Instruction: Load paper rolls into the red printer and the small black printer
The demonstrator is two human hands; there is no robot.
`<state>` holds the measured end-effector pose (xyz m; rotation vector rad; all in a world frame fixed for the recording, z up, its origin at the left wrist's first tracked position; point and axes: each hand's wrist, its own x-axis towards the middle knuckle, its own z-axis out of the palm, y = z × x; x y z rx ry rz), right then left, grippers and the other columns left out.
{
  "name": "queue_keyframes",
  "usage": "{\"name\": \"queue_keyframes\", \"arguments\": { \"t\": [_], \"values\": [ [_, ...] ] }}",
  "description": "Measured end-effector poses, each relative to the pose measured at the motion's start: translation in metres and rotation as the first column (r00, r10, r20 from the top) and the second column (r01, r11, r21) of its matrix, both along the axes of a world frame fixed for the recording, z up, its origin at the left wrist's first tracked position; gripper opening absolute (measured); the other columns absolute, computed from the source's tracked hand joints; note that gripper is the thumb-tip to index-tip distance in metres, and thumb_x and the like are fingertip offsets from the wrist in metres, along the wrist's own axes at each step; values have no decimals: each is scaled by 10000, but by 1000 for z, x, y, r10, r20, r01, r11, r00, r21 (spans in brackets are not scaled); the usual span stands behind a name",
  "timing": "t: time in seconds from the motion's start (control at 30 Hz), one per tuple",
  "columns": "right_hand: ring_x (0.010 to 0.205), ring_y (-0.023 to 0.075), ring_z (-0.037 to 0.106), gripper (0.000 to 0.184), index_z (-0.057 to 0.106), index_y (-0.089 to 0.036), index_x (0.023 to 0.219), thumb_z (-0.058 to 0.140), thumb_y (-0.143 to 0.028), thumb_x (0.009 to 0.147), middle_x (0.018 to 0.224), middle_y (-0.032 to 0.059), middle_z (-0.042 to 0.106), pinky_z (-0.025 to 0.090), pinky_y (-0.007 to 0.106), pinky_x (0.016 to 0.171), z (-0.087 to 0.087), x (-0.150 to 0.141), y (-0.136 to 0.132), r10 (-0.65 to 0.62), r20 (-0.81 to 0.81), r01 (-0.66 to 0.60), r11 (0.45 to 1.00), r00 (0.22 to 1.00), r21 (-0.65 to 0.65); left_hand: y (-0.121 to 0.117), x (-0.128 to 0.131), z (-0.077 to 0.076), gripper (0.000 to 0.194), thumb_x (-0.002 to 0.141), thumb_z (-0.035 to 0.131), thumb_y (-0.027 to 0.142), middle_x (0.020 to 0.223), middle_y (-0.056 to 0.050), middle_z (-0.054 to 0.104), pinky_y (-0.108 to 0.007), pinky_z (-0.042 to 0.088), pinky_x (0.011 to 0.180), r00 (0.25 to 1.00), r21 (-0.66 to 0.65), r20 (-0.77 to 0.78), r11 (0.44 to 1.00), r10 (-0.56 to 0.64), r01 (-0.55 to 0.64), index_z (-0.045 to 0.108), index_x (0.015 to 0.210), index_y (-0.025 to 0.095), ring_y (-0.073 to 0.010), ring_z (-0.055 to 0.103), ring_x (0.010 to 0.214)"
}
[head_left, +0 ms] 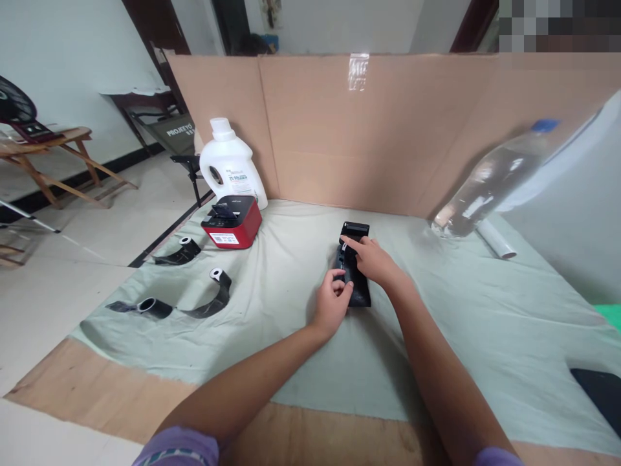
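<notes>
A narrow black device (356,231) lies near the middle of the pale green cloth (291,362), with a shiny, dark, film-like strip (361,291) along its near part. My left hand (334,298) is curled at the device's left side, thumb and fingertips on a dark part there. From the right, my right hand (376,259) reaches over it, the index finger laid across its upper section and the other fingers folded. A small white bit shows between the hands. My fingers hide much of the device's middle.
Black ribbon rolls (155,307) with loose tails lie at left. Behind them stand a red and black label printer (237,223) and a white jug (230,158). A large clear bottle (490,181) leans at right by a white tube (497,241). Cardboard (315,129) walls the back.
</notes>
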<state>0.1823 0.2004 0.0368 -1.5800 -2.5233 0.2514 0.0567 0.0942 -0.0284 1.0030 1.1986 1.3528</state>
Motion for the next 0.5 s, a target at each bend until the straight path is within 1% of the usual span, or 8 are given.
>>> {"name": "queue_keyframes", "arguments": {
  "t": [0.13,0.3,0.4,0.5],
  "values": [
    [1032,280,544,665,536,-295,1464,428,-16,871,1184,144,591,441,374,931,0,0,-1,10,9,-10,1000,1000,-5,0,0,1,331,863,680,395,606,93,475,-190,376,509,1000,0,3,1000,3,-3,539,1112,228,-95,439,509],
    [1074,310,533,638,585,-312,1432,429,-26,883,1218,149,588,459,400,920,-3,-4,-2,-17,10,17,1000,1000,-6,-1,0,3,325,865,675,397,604,90,490,-193,385,516,1000,-6,-15,1000,1,-1,545,1105,220,-96,454,515],
    [1124,324,524,603,609,-317,1424,456,-58,901,1252,151,572,473,412,923,-8,-5,1,-75,-38,75,997,996,-9,-1,-1,3,333,872,657,409,612,88,503,-198,389,477,1000,-14,-7,1000,-14,14,536,1117,218,-99,467,490],
    [1165,317,524,513,681,-288,1357,519,-105,905,1282,153,550,473,419,963,-12,-4,7,-148,-98,149,989,984,-2,0,-1,2,323,878,648,405,609,88,518,-202,380,461,1000,0,-15,1000,-19,19,532,1108,210,-93,469,459]
  ]
}}
